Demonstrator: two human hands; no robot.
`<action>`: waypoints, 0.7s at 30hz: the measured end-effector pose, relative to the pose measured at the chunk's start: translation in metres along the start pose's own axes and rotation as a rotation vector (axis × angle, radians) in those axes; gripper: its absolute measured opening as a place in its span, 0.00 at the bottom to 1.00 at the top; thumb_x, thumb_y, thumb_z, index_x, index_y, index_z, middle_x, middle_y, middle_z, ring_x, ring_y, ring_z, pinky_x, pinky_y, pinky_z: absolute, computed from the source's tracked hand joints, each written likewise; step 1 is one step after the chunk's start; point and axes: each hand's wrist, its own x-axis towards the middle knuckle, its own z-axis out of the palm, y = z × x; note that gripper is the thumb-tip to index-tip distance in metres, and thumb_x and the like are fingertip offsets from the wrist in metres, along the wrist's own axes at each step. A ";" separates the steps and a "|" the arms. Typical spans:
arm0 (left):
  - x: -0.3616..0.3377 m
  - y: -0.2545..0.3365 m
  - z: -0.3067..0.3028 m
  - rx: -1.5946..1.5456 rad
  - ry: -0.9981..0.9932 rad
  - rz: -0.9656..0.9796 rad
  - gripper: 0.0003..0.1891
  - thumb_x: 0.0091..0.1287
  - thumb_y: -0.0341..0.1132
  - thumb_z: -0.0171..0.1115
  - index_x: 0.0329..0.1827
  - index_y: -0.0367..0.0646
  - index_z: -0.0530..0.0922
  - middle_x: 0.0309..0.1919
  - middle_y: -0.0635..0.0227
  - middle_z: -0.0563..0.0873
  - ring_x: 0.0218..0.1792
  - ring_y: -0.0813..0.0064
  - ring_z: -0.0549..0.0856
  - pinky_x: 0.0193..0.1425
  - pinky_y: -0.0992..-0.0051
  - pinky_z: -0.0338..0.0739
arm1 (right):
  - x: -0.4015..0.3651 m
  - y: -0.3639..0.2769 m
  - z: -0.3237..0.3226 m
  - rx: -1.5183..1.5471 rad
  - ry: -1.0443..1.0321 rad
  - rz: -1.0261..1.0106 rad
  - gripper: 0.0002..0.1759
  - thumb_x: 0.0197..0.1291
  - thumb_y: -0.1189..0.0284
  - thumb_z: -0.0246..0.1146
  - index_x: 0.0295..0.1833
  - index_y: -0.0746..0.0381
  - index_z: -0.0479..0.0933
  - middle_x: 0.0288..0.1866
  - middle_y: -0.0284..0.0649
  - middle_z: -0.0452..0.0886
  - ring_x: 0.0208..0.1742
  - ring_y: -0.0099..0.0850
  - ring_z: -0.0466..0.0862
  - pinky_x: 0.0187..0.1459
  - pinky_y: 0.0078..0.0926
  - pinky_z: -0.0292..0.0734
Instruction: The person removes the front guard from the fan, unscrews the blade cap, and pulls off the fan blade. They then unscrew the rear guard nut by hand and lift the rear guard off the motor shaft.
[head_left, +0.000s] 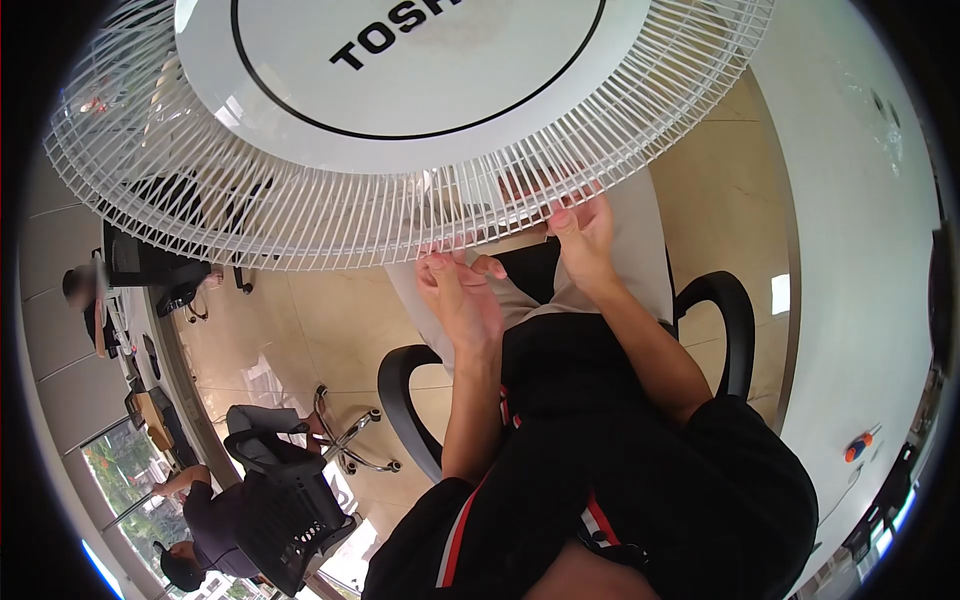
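Note:
A large white fan grille (pixel 330 240), made of thin curved wires, fills the upper part of the head view. At its centre is a white disc (pixel 420 100) with a black ring and the letters "TOSH" in view. My left hand (pixel 462 305) is closed on the grille's lower rim, thumb on the near side and fingertips partly hidden by the wires. Further to the right, my right hand (pixel 588 240) pinches the same rim, its thumb against the edge and its other fingers partly behind the wires. What lies behind the disc is hidden.
I sit in a chair with black armrests (pixel 735 330). A white table (pixel 840 250) curves along the right, with an orange-and-blue screwdriver (pixel 858 446) on it. At lower left, another person (pixel 225 520) sits in a black office chair (pixel 290 520); a second person (pixel 90 300) is further back.

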 end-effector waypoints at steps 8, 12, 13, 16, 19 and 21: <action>-0.002 0.006 0.008 0.035 0.006 0.009 0.15 0.79 0.46 0.60 0.51 0.43 0.72 0.51 0.67 0.83 0.52 0.74 0.83 0.30 0.68 0.82 | -0.003 -0.004 -0.010 -0.066 -0.050 0.048 0.39 0.60 0.65 0.79 0.70 0.66 0.65 0.54 0.33 0.78 0.51 0.21 0.77 0.53 0.21 0.73; -0.006 0.010 0.011 0.062 0.017 -0.018 0.15 0.79 0.45 0.60 0.53 0.42 0.72 0.51 0.67 0.83 0.52 0.75 0.83 0.31 0.66 0.84 | -0.001 -0.001 -0.010 -0.089 -0.048 0.009 0.40 0.62 0.65 0.78 0.72 0.66 0.65 0.59 0.35 0.78 0.56 0.23 0.77 0.60 0.25 0.73; -0.006 0.012 0.014 0.069 0.023 -0.023 0.15 0.79 0.45 0.60 0.54 0.42 0.72 0.51 0.68 0.83 0.51 0.76 0.83 0.32 0.66 0.84 | 0.000 -0.003 -0.007 -0.081 -0.041 0.002 0.40 0.62 0.65 0.77 0.72 0.66 0.64 0.61 0.37 0.78 0.59 0.25 0.78 0.62 0.27 0.73; -0.009 0.009 0.016 0.065 0.034 -0.019 0.16 0.79 0.44 0.60 0.56 0.42 0.72 0.52 0.68 0.83 0.51 0.76 0.83 0.34 0.65 0.85 | 0.001 0.000 -0.009 -0.052 -0.040 -0.005 0.41 0.64 0.65 0.76 0.74 0.67 0.62 0.66 0.40 0.76 0.65 0.29 0.77 0.67 0.31 0.72; -0.011 0.005 0.019 0.055 0.053 -0.003 0.18 0.79 0.45 0.60 0.59 0.42 0.71 0.54 0.68 0.82 0.51 0.76 0.83 0.35 0.66 0.85 | 0.002 0.003 -0.013 -0.013 -0.064 0.010 0.42 0.65 0.64 0.75 0.75 0.68 0.61 0.69 0.43 0.74 0.69 0.32 0.76 0.70 0.36 0.71; -0.012 0.001 0.017 0.090 0.032 0.009 0.20 0.79 0.49 0.58 0.62 0.44 0.70 0.58 0.69 0.80 0.53 0.75 0.82 0.36 0.68 0.84 | 0.002 0.002 -0.014 -0.074 -0.059 -0.005 0.41 0.65 0.58 0.74 0.74 0.67 0.62 0.63 0.40 0.77 0.62 0.29 0.78 0.62 0.33 0.73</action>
